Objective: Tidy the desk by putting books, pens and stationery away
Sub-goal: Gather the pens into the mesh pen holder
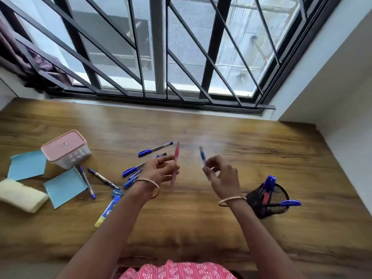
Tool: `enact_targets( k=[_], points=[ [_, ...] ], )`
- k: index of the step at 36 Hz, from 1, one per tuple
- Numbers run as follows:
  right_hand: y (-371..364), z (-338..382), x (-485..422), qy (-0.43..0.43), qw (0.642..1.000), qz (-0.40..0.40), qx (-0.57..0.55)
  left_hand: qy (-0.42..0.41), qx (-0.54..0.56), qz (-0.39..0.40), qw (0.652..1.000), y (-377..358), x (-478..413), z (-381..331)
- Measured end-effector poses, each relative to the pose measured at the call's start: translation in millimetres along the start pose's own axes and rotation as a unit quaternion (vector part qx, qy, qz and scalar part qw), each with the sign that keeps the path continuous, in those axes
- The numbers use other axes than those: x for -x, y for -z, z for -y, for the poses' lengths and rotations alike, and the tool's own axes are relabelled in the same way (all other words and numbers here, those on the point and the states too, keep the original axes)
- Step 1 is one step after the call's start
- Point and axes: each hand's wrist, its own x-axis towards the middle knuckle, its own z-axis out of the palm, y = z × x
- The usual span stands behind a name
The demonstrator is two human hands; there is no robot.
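My left hand (159, 170) pinches a pink pen (175, 158) upright above the wooden desk (201, 228). My right hand (223, 174) pinches a blue pen (203, 158), also held off the desk. A black mesh pen holder (277, 200) stands to the right of my right wrist with several blue and pink pens in it. Several blue-capped pens (155, 149) lie loose on the desk behind and left of my left hand. A glue stick (107, 211) and a blue sharpener (116, 192) lie by my left forearm.
A pink-lidded plastic box (64, 147) stands at the left. Two light blue paper sheets (27, 165) and a pale yellow pouch (20, 195) lie near it. The barred window (161, 57) runs along the desk's far edge; a white wall (332, 87) closes the right side.
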Motion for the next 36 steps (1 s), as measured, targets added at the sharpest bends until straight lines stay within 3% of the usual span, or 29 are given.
enact_targets(
  k=[6,11,16,23,29,36],
  points=[
    [81.7,19.2,22.5,-0.135,0.96,-0.008,-0.246,-0.041,0.025,0.049,0.998,-49.2,8.5,-10.4],
    [138.7,4.0,41.2,-0.188,0.929,-0.098,-0.302,-0.058,0.007,0.091,0.994,-105.3,19.4,-13.5],
    [180.1,-26.5,56.4,-0.204,0.946,-0.153,-0.199,-0.093,-0.053,0.126,0.986,-149.7,24.9,-0.8],
    [189.2,-68.2,58.8,-0.187,0.969,-0.162,-0.003,-0.214,-0.229,0.096,0.945,-197.2,31.6,19.0],
    [165.4,-84.9,49.1,-0.173,0.976,-0.064,0.119,-0.233,-0.445,0.035,0.864,-215.0,28.2,37.1],
    [154.5,-94.5,44.9,-0.179,0.962,0.046,0.203,-0.221,-0.462,-0.001,0.859,-215.1,28.0,46.1]
  ],
)
